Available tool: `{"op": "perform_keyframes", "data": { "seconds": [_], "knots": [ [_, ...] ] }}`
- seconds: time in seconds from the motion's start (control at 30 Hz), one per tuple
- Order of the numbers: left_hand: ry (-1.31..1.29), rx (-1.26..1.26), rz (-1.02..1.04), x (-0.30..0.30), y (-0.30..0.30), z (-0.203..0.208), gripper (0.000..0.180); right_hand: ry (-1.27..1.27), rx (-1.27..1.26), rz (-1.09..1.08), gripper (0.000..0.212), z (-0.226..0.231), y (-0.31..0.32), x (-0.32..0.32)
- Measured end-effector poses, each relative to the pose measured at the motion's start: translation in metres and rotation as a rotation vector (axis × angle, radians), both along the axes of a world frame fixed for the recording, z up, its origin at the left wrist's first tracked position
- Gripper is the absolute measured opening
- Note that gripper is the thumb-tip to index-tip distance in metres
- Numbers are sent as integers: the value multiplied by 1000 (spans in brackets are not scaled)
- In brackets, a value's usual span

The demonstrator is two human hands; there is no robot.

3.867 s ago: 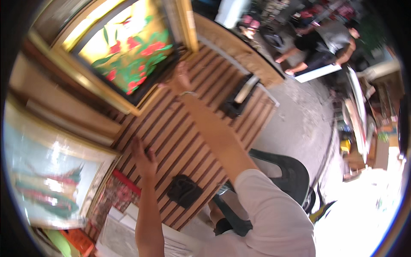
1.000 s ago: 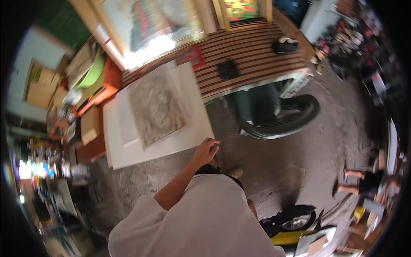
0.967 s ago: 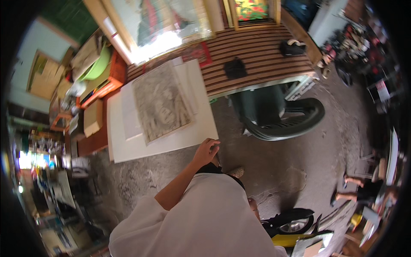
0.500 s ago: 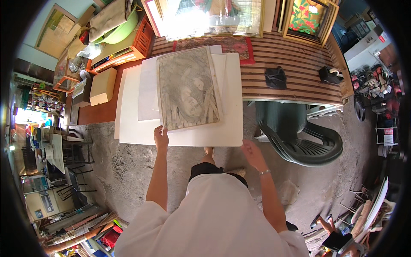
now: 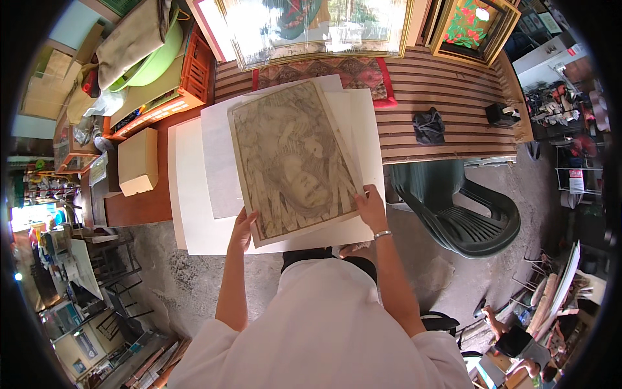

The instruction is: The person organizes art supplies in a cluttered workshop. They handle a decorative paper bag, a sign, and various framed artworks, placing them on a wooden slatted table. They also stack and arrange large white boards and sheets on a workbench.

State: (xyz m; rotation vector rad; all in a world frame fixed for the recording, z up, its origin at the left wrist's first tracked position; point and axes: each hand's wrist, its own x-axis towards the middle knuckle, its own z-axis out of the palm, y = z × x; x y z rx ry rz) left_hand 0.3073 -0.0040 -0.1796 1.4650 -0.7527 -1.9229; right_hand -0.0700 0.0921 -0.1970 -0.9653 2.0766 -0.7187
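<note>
A grey pencil-style drawing (image 5: 288,159) of a face, upside down to me, lies tilted in front of me. My left hand (image 5: 242,230) pinches its near left corner, thumb on top. At its near right corner, my right hand (image 5: 370,209) grips the edge, a bracelet on that wrist. Under the drawing is a pale grey sheet (image 5: 217,175), and below that a large white board (image 5: 188,201) whose near edge juts toward my body.
Ahead, framed pictures (image 5: 317,32) lean behind a red patterned mat (image 5: 363,78). A cardboard box (image 5: 137,162) and orange crate (image 5: 194,71) stand left. Dark green plastic chairs (image 5: 466,214) stand right, below a striped bench (image 5: 402,139) bearing a black cloth item (image 5: 429,125). Another person (image 5: 518,343) is lower right.
My right hand has come up from beside the board to grip the drawing's right corner. The drawing has shifted toward me and turned slightly; my left hand has moved nearer with it.
</note>
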Motion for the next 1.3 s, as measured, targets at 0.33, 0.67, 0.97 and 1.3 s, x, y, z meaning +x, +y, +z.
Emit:
{"op": "perform_keyframes", "data": {
  "seconds": [0.33,0.67,0.97,1.3],
  "knots": [
    [53,-88,295,129,49,33,55,-429,-230,231,32,78,4,77],
    [236,-122,208,105,11,-4,56,-384,-191,174,29,57,-18,53],
    [27,92,-39,29,-58,-22,43,-310,74,-145,32,-10,7,36],
    [-160,-287,-52,34,-79,61,33,-898,-327,-62,32,77,-9,-12]
  ]
}}
